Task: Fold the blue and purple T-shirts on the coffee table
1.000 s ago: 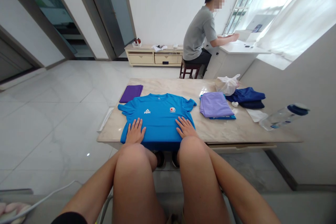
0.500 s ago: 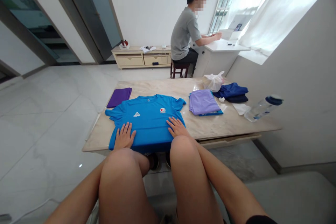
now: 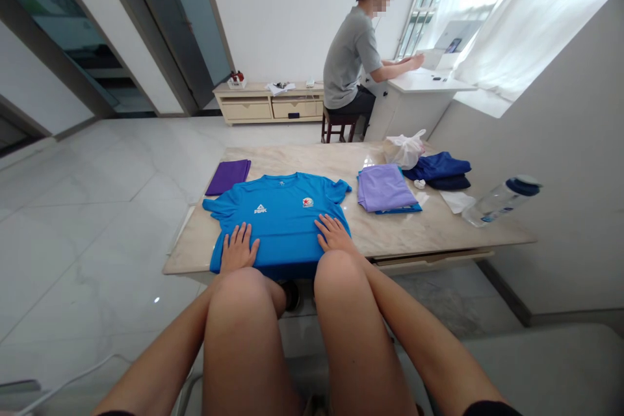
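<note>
Marble-topped table (image 3: 419, 231) in tiled room. Blue T-shirt (image 3: 283, 214) laid flat, collar away from wearer, hem at near table edge. Left hand (image 3: 238, 248) and right hand (image 3: 333, 234) rested on shirt's lower part; fingers spread, released, nothing grasped. Folded lavender garment (image 3: 384, 188) placed right of shirt; folded purple cloth (image 3: 227, 177) placed beyond left sleeve.

Glossy tile floor (image 3: 92, 253), white walls (image 3: 292, 13), cream low drawer cabinet (image 3: 246, 110), bright sheer-curtained window (image 3: 502, 13)
</note>
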Demonstrator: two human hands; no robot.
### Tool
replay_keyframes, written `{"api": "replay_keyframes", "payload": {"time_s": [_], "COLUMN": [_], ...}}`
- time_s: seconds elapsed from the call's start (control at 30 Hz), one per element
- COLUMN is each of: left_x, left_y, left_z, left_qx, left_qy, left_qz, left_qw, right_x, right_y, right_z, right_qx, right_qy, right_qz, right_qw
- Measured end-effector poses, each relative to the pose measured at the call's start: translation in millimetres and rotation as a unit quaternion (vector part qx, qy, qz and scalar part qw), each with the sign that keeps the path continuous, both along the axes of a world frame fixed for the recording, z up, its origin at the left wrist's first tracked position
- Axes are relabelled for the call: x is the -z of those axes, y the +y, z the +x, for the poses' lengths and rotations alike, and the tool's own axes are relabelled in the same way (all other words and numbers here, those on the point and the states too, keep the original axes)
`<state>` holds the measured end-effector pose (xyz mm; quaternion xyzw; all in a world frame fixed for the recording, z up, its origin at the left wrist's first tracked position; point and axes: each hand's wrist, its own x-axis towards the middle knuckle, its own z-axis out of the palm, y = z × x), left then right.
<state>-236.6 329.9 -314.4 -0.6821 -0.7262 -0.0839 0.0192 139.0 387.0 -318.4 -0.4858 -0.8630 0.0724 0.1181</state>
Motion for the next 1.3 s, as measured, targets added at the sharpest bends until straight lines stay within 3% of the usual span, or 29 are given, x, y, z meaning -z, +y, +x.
{"api": "replay_keyframes", "payload": {"time_s": [0.2,0.3,0.4,0.5,0.6,0.7,0.8,0.97,1.13,1.3], "left_x": [-4.1,-12.6,-17.2,-12.2,-5.7,-5.1,-8.1,-11.4,-15.0,-15.7], "left_y": [-8.5,-4.5,11.7,26.5,30.0,27.4,25.7,25.8,25.4,26.0], "left_z": [-3.6,-16.9,-29.1,-31.1,-27.7,-25.9,-24.7,-21.1,-17.6,-15.8], "left_qx": [0.022,0.067,0.093,0.086,0.086,0.091,0.091,0.086,0.079,0.075], "left_qy": [-0.008,-0.018,-0.059,-0.080,-0.078,-0.081,-0.085,-0.092,-0.092,-0.094], "left_qz": [-0.050,-0.032,0.026,0.055,0.055,0.056,0.057,0.060,0.060,0.059], "left_qw": [0.998,0.997,0.994,0.992,0.992,0.991,0.991,0.990,0.991,0.991], "right_x": [2.7,-6.5,-22.6,-33.7,-34.9,-33.3,-38.6,-59.7,-68.8,-74.9], "right_y": [-10.5,7.0,48.8,97.3,134.4,158.3,175.2,188.5,175.3,164.5], "right_z": [3.6,23.7,47.7,64.4,67.1,57.8,46.0,34.0,30.3,33.1], "right_qx": [-0.012,-0.004,0.150,0.297,0.390,0.437,0.436,0.364,0.350,0.363], "right_qy": [0.023,0.097,0.184,0.171,0.145,0.137,0.150,0.203,0.186,0.199], "right_qz": [0.011,-0.008,-0.030,-0.053,-0.073,-0.092,-0.121,-0.174,-0.229,-0.201], "right_qw": [1.000,0.995,0.971,0.938,0.906,0.884,0.879,0.892,0.889,0.888]}}
